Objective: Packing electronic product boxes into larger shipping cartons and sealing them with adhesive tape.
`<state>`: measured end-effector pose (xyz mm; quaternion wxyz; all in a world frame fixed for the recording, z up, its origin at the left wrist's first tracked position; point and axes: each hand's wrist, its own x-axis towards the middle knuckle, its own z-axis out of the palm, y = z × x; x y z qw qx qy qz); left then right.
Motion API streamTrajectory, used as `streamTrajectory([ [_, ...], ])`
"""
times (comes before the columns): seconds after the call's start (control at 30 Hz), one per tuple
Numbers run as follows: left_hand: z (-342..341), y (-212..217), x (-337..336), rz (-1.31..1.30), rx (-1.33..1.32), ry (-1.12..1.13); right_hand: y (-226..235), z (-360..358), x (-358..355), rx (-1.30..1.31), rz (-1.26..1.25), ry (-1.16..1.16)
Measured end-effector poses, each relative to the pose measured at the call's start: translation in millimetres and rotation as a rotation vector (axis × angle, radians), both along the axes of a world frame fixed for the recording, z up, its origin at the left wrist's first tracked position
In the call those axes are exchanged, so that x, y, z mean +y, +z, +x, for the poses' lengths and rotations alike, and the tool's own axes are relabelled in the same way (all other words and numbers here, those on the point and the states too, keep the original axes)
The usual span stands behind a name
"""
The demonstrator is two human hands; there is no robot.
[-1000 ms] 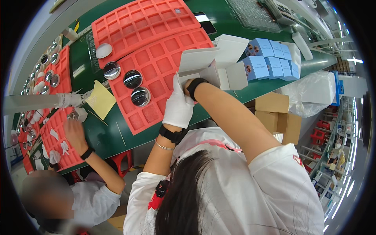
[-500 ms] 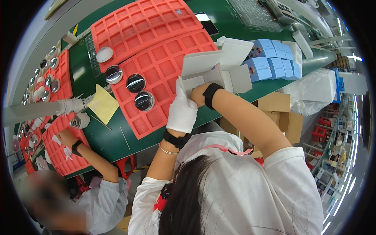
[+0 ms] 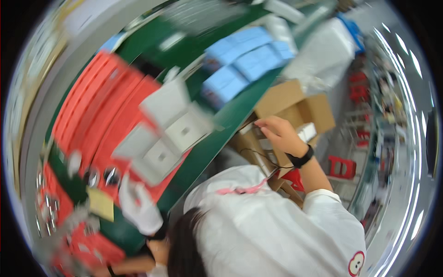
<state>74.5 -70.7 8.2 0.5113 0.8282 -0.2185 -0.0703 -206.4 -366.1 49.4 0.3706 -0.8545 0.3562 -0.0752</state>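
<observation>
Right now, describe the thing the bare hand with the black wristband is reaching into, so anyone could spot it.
Start at the green table edge and drop off its right side. There stands an open brown cardboard box with raised flaps, and the right hand reaches in at its near side. It is the only plain brown thing beside the pale blue packs and white boxes.

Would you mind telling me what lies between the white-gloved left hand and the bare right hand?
In the head view, the green table edge runs between the gloved left hand and the right hand reaching into cardboard boxes.
</observation>
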Motion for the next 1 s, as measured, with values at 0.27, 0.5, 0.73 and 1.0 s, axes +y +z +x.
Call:
streamTrajectory([
  [0.27,-49.1,15.0,-107.3,0.021,-0.21,-0.279,-104.8,-213.6,-192.7,-0.004,-0.122,-0.675],
  [0.5,-74.3,-49.0,-194.1,0.034,1.046,-0.419,-198.6,-317.0,-370.9,0.194,-0.263,-0.915],
  [0.73,-213.8,46.0,-350.9,0.463,-0.267,-0.868,-171.8,-171.9,-480.5,-0.173,-0.607,-0.406],
  [1.0,-208.2,47.9,-355.3,0.4,-0.255,-0.843,-172.5,-196.6,-527.2,-0.435,-0.426,-0.509],
])
